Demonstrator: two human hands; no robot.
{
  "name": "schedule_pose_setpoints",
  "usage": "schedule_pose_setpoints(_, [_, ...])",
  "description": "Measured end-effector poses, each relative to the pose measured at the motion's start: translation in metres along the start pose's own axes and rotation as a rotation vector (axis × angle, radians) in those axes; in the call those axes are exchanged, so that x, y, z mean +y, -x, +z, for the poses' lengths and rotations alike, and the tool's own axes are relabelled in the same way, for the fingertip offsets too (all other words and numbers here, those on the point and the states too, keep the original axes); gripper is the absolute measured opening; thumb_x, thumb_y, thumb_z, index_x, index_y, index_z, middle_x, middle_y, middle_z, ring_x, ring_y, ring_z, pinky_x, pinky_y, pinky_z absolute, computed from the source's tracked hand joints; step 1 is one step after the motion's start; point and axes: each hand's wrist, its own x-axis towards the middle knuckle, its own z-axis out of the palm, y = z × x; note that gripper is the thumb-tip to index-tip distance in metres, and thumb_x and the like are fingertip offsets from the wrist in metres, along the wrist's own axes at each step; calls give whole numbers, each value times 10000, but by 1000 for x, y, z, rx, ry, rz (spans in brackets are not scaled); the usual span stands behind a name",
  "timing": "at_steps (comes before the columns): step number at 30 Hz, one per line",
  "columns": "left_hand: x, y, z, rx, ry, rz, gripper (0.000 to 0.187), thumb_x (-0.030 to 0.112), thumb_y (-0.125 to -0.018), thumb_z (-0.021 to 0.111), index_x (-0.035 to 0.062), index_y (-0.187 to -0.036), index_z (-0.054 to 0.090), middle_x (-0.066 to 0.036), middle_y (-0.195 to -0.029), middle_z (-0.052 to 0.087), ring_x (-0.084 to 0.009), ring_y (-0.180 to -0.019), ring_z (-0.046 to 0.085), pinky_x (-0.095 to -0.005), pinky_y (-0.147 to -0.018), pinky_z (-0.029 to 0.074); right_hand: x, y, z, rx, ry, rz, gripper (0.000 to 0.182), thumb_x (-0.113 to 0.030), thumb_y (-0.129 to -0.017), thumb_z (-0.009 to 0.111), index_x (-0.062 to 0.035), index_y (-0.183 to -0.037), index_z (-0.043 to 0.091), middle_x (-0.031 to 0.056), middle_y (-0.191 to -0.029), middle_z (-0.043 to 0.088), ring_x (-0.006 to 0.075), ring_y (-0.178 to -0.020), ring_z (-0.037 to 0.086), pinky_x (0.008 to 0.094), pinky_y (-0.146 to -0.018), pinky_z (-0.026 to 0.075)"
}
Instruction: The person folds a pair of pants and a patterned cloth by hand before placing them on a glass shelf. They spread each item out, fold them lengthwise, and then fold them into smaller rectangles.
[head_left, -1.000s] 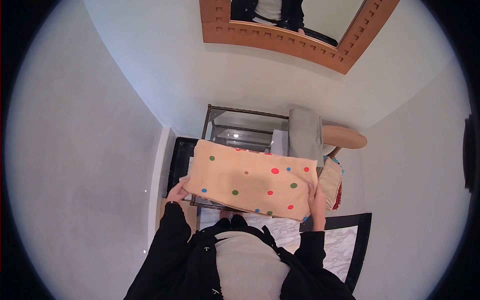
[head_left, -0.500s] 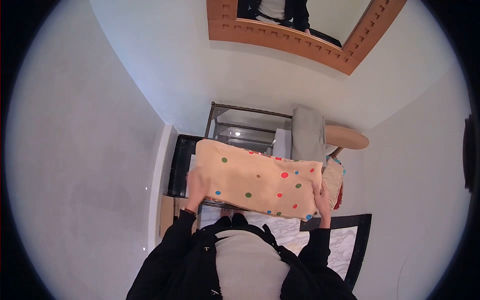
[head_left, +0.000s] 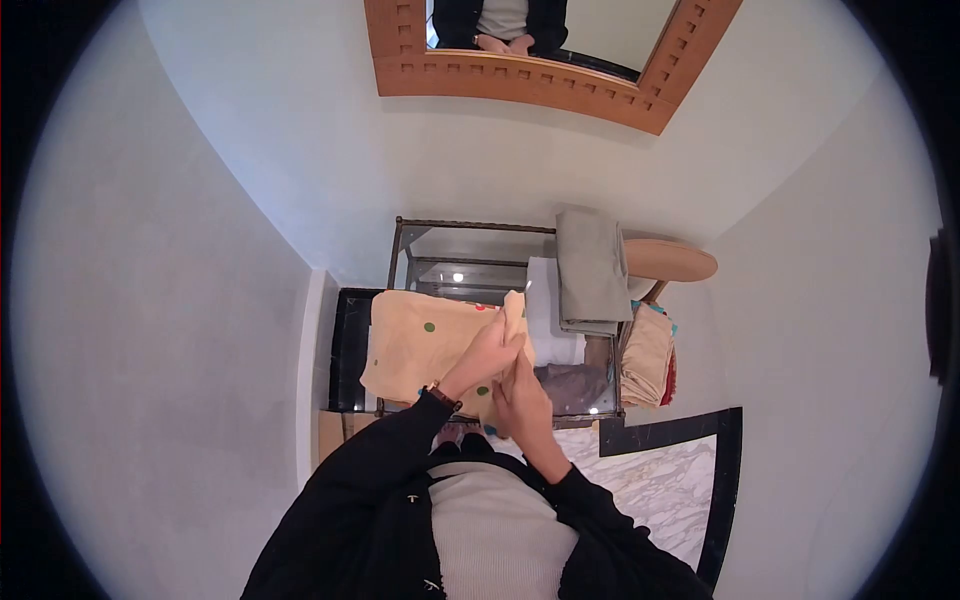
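Note:
A cream cloth with coloured polka dots [head_left: 415, 345] lies on the left part of a glass-topped table with a dark metal frame. Its right side is being folded over toward the left. My left hand [head_left: 487, 358] reaches across and grips the fold's far part. Just to its right and nearer my body, my right hand [head_left: 524, 405] closes on the same folded edge. The two hands touch or nearly touch. Some of the cloth's edge is hidden behind the fingers.
A folded grey cloth [head_left: 592, 265] drapes over the table's back right, beside a white item [head_left: 545, 310]. Further right are a round tan chair back [head_left: 672, 260] and folded beige fabric [head_left: 648, 355]. A wood-framed mirror [head_left: 520, 80] hangs on the wall ahead.
The cloth's right end has been brought leftward into a fold. My left hand moved right and my right hand moved left, so they now meet. The view shifted slightly.

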Motion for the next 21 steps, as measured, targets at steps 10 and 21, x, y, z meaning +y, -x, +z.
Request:
schedule_pose_setpoints(10, [90, -13, -27, 81, 26, 99, 654, 18, -884, 430, 132, -1488, 206, -185, -753, 586, -288, -611, 541, -370, -615, 447, 14, -6, -24, -13, -68, 280, 603, -149, -834, 577, -90, -1387, 346, 215, -728, 619, 412, -685, 619, 457, -611, 500])
schedule_pose_setpoints(21, [131, -116, -79, -7, -4, 264, 310, 115, -930, 403, 56, -1034, 688, 6, -714, 536, -73, -687, 505, -259, -630, 427, 9, -115, -133, 184, -140, 37, 248, -148, -887, 497, -27, -1079, 598, 247, -687, 546, 400, -623, 570, 426, -571, 444])
